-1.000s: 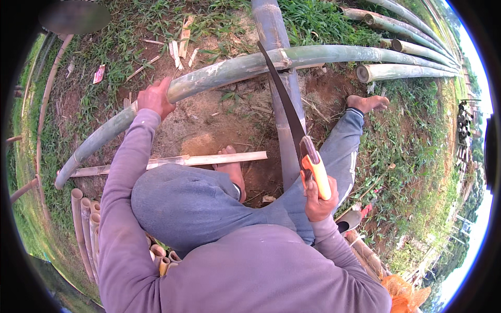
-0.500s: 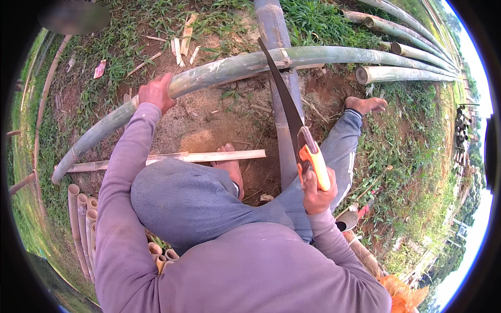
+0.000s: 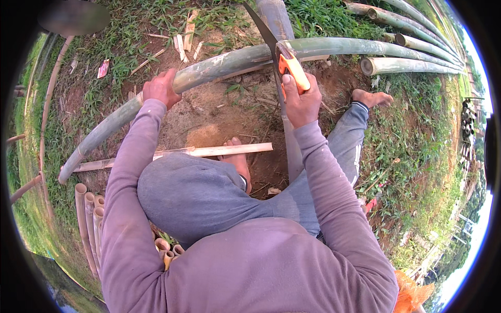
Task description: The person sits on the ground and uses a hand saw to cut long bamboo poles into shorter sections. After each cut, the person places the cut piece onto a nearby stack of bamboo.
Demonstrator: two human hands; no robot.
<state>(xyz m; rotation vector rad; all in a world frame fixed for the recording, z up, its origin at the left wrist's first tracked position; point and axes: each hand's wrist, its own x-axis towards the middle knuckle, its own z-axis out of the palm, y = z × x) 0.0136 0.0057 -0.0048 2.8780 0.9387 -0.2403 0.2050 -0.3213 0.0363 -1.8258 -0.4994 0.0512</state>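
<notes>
A long green bamboo pole (image 3: 224,66) lies across in front of me, resting over a thicker greyish bamboo (image 3: 292,143) that runs away from me. My left hand (image 3: 160,89) is wrapped over the pole, left of that crossing. In my right hand (image 3: 302,99) is the orange handle of a hand saw (image 3: 265,30). Its dark blade crosses the pole at the crossing and points to the far side. Whether the teeth are in a cut cannot be made out. A split bamboo strip (image 3: 229,149) lies low, over my foot.
Several cut bamboo poles (image 3: 409,65) lie at the far right. Short bamboo tubes (image 3: 81,208) stand at the left, with more tube ends (image 3: 163,245) beside my hip. Bamboo chips (image 3: 181,47) litter the grass. Orange netting (image 3: 412,292) sits at the lower right.
My right hand has pushed the saw forward and to the left, so its handle is now close to the bamboo pole. My left hand keeps its grip on the pole.
</notes>
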